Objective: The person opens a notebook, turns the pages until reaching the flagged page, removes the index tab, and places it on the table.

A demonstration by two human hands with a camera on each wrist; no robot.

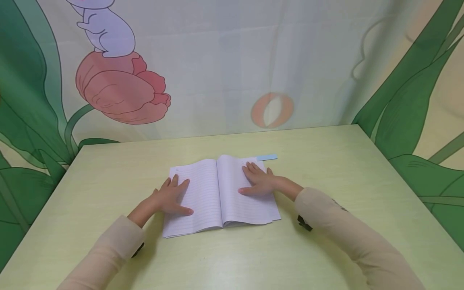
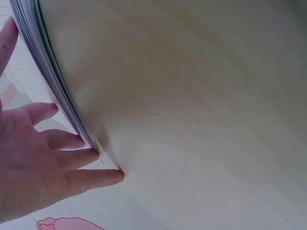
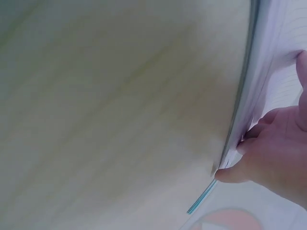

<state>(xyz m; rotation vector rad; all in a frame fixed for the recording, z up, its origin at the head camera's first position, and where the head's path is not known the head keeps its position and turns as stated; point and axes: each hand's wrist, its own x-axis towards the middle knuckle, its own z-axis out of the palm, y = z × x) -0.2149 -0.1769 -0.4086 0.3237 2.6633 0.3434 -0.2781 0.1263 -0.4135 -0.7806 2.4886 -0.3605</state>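
An open notebook (image 1: 203,193) with lined white pages lies on the table, its spine running away from the person. The left hand (image 1: 169,198) rests on the left page with fingers spread; in the left wrist view that hand (image 2: 43,158) is at the edge of the page stack (image 2: 53,81). On the right page the right hand (image 1: 258,181) lies flat, fingers stretched toward the far edge and thumb toward the spine. Seen from the right wrist, the hand (image 3: 278,143) touches the notebook's outer edge (image 3: 244,96). A light blue strip (image 1: 267,157) sticks out at the notebook's top right corner.
The pale green wood-grain table (image 1: 232,262) extends on all sides of the notebook. Behind it hangs a curtain (image 1: 217,72) printed with a white animal on a pink flower, and large green leaves (image 1: 409,108) appear at both sides.
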